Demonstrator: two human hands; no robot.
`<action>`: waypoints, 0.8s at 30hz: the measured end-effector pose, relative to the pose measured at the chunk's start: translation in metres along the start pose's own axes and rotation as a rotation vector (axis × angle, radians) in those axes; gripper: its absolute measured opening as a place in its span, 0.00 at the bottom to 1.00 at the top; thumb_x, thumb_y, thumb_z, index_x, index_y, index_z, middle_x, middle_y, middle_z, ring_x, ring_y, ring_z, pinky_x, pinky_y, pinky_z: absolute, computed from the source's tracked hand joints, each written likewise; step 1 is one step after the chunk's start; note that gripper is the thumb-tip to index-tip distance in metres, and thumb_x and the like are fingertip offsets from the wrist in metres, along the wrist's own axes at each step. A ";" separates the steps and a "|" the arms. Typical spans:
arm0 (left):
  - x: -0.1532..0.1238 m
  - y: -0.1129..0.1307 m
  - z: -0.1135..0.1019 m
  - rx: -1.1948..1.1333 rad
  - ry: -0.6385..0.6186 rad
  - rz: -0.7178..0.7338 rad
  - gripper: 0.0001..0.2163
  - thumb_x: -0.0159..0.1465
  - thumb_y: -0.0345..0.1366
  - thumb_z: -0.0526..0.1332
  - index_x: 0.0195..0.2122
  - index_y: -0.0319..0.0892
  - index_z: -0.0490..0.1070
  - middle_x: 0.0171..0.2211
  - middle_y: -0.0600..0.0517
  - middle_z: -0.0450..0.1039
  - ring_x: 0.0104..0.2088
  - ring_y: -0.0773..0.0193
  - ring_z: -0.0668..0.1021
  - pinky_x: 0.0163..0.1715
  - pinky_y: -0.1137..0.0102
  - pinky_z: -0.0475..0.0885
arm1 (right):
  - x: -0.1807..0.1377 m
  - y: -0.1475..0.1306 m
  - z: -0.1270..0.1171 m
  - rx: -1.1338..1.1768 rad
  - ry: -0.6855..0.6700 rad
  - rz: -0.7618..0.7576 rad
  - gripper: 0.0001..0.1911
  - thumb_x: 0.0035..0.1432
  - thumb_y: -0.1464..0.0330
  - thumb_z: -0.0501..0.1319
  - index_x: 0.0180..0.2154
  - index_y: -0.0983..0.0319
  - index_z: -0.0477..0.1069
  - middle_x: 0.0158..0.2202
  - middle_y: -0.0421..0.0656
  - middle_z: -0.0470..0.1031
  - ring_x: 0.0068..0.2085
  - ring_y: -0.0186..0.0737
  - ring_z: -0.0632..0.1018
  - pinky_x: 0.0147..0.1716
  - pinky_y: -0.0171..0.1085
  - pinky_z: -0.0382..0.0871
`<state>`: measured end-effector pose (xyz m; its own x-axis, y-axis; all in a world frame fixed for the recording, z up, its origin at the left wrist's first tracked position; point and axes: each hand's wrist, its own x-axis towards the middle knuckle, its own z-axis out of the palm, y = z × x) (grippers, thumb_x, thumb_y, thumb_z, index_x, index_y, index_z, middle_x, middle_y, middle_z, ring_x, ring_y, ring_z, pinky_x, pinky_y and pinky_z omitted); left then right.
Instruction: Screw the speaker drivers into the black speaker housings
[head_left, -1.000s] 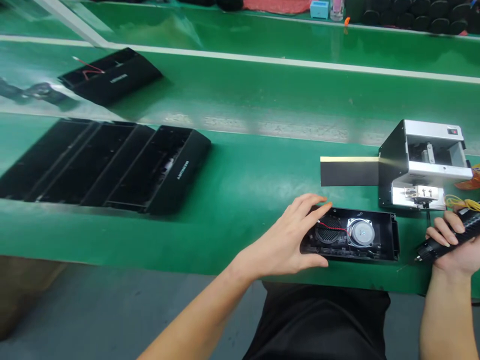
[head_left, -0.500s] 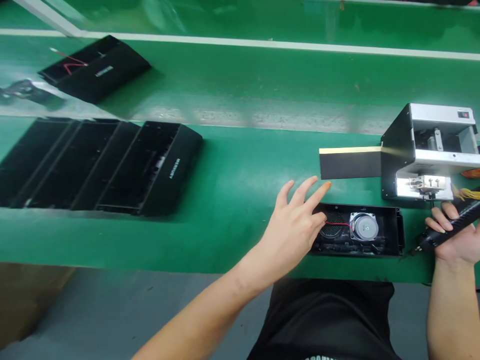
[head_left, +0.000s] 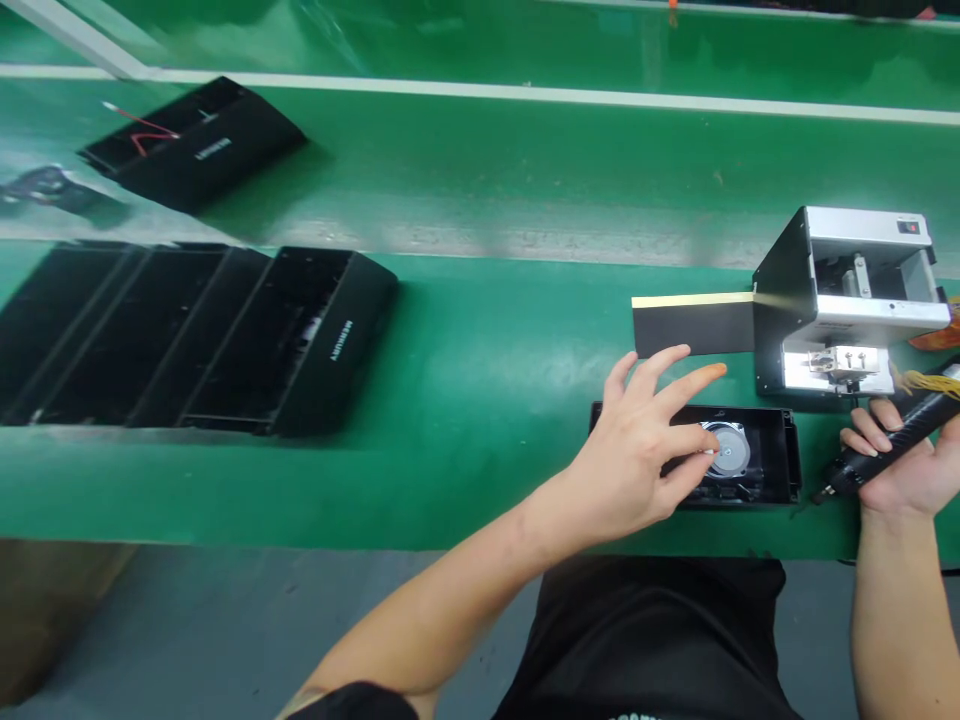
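My left hand [head_left: 637, 450] is over a black speaker housing [head_left: 772, 470], thumb and index finger pinched on a small white wire connector [head_left: 709, 452]. The other fingers are spread. Just behind the pinch sits a round silver speaker [head_left: 731, 448], fixed inside the housing. The hand covers the housing's left part, and the red wire is hidden. My right hand [head_left: 911, 465] is wrapped round a black electric screwdriver [head_left: 896, 435], its tip pointing down and left beside the housing's right end.
A silver and black screw feeder machine [head_left: 787, 300] stands behind the housing, with a black strip [head_left: 690, 328] edged in yellow at its left. Several black housings [head_left: 330, 350] line up at left. Another housing [head_left: 195, 145] with a red wire lies farther back. Yellow cord [head_left: 930, 382] hangs near the screwdriver.
My left hand has moved right, from the housing's left part to over the speaker, still pinching. The red wire seen before is now hidden. My right hand keeps its hold on the screwdriver.
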<state>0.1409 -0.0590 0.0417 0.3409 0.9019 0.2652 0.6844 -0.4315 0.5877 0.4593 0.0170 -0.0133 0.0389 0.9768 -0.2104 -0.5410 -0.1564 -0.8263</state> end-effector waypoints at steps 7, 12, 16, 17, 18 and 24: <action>0.022 0.004 0.011 0.043 -0.102 0.100 0.09 0.74 0.34 0.64 0.37 0.45 0.83 0.72 0.47 0.68 0.75 0.36 0.63 0.70 0.29 0.52 | 0.001 0.002 -0.001 0.035 0.009 0.004 0.38 0.40 0.44 0.83 0.41 0.63 0.74 0.26 0.32 0.58 0.22 0.28 0.58 0.18 0.28 0.64; 0.040 0.005 0.020 0.115 -0.192 0.195 0.09 0.74 0.35 0.64 0.38 0.44 0.83 0.72 0.45 0.68 0.73 0.35 0.65 0.68 0.27 0.56 | 0.003 0.004 -0.002 0.063 0.009 0.004 0.38 0.41 0.45 0.83 0.45 0.61 0.74 0.27 0.32 0.60 0.23 0.30 0.58 0.18 0.29 0.64; 0.049 0.005 0.028 0.168 -0.248 0.278 0.09 0.74 0.34 0.64 0.37 0.42 0.83 0.72 0.43 0.67 0.72 0.36 0.66 0.68 0.28 0.57 | 0.004 0.008 -0.004 0.067 0.004 0.007 0.40 0.43 0.44 0.82 0.49 0.61 0.75 0.27 0.33 0.60 0.23 0.31 0.59 0.19 0.29 0.65; 0.049 0.004 0.030 0.178 -0.261 0.293 0.09 0.74 0.34 0.64 0.37 0.42 0.83 0.72 0.42 0.67 0.72 0.36 0.66 0.68 0.28 0.57 | 0.004 0.008 -0.005 0.069 0.002 0.003 0.39 0.45 0.44 0.81 0.49 0.61 0.75 0.27 0.33 0.60 0.23 0.31 0.59 0.19 0.29 0.65; 0.050 0.004 0.032 0.190 -0.275 0.303 0.09 0.74 0.34 0.64 0.38 0.42 0.83 0.72 0.41 0.67 0.72 0.36 0.66 0.68 0.28 0.57 | 0.004 0.009 -0.006 0.070 0.000 0.000 0.37 0.47 0.44 0.80 0.49 0.60 0.75 0.28 0.33 0.60 0.24 0.31 0.60 0.19 0.30 0.65; 0.048 -0.001 0.039 0.244 -0.323 0.323 0.06 0.74 0.34 0.65 0.46 0.43 0.82 0.71 0.39 0.67 0.71 0.39 0.67 0.68 0.30 0.60 | 0.004 0.010 -0.005 0.080 0.011 0.003 0.24 0.74 0.46 0.52 0.46 0.59 0.72 0.29 0.37 0.59 0.24 0.35 0.61 0.20 0.31 0.66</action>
<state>0.1816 -0.0157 0.0244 0.7146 0.6871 0.1315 0.6290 -0.7133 0.3090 0.4584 0.0186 -0.0254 0.0462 0.9746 -0.2193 -0.6069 -0.1470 -0.7811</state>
